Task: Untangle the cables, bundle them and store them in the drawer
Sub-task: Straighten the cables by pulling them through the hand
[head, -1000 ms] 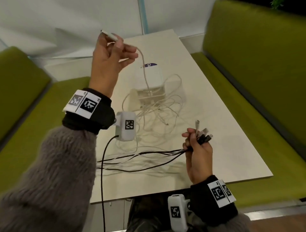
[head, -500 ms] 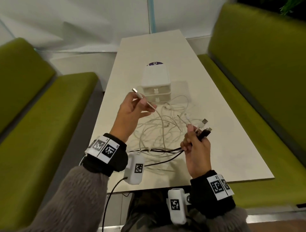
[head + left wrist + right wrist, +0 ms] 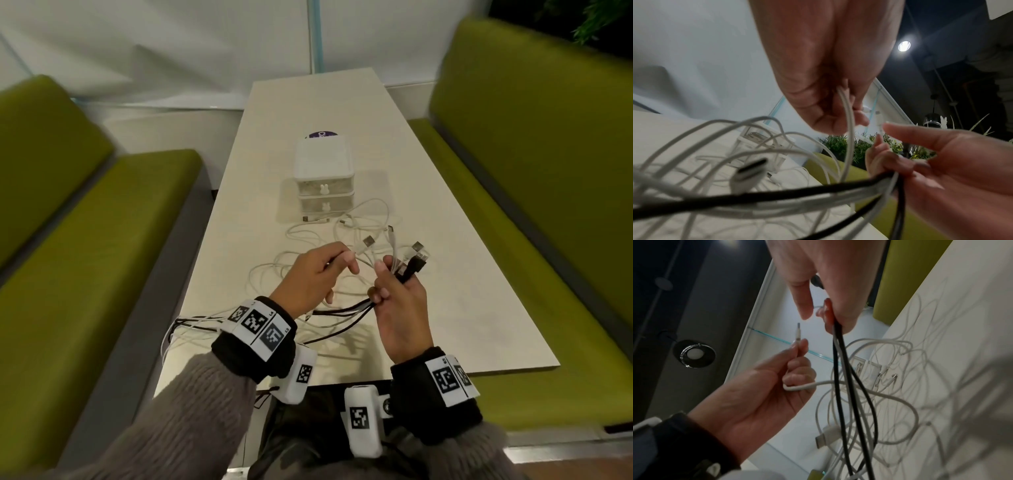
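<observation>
My left hand [image 3: 347, 263] pinches the plug end of a white cable [image 3: 797, 337] between thumb and finger; its cord [image 3: 849, 128] hangs down from the fist. Just to the right, my right hand [image 3: 388, 277] grips a bunch of black and white cable ends [image 3: 412, 265], plugs sticking up and cords [image 3: 838, 356] trailing down to the left. The two hands are almost touching above the table [image 3: 472, 291]. More white cables [image 3: 373, 212] lie in loose tangled loops on it. Behind them stands a small white two-drawer unit [image 3: 323, 164] with both drawers closed.
Green benches [image 3: 102, 246] [image 3: 548, 178] flank the narrow table on both sides. A purple sticker [image 3: 323, 134] peeks out behind the drawer unit. Some cords [image 3: 178, 325] hang over the table's near left edge.
My left hand has come down from high above the table and moved right, bringing the white cable end close to the bunch in my right hand. The right hand stayed about where it was.
</observation>
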`<state>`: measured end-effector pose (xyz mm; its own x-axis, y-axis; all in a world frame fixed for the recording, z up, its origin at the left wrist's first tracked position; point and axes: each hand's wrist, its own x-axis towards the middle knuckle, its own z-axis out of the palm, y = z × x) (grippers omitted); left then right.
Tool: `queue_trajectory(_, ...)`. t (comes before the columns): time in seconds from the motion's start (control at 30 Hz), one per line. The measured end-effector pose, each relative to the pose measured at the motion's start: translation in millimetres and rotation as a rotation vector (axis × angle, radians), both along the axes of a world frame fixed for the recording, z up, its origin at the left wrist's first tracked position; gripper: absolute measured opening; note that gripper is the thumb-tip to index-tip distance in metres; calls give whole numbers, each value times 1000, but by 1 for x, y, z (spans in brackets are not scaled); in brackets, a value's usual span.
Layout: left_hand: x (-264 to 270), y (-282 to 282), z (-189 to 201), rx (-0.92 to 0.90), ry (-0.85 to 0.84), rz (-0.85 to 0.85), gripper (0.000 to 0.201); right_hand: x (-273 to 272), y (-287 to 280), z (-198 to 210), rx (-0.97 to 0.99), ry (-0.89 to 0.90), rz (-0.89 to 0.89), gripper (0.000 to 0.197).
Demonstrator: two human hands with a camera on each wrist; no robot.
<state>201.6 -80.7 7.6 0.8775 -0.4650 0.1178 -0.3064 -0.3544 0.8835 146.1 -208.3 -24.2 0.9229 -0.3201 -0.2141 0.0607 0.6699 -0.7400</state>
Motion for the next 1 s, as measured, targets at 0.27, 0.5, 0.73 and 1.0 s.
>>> queue_trajectory(0.27,-8,-14,-9,114,-70,-105,25,0,6,0,-103,-53,73,39)
queue_trajectory(0.5,-14,10,-14,223,1,-240,28,4,3,5,1,-39,-68,24)
queue_trajectory(0.73,13,34,-24,369,-155,-208,10,4,7,8,198,-57,-194,27)
queue_trajectory(1.0,63,71,-13,502,-123,-59,45,-1,-16,19,-62,-17,-481,28)
